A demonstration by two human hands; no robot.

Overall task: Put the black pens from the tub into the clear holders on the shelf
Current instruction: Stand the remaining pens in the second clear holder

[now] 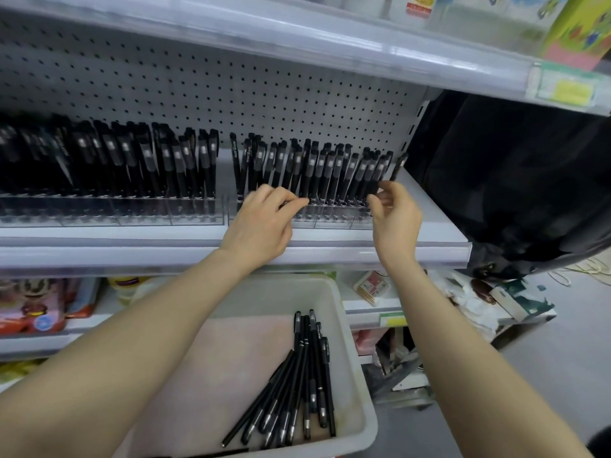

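Head view: our left hand (264, 223) pinches pens (317, 166) in the holder (334, 221), our right hand (395, 213) curls, hold unclear; we should seat them upright.

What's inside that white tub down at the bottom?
A loose bunch of black pens lies along the right side of the tub, on its pinkish floor. The left arm covers the tub's near left corner, so anything there is hidden.
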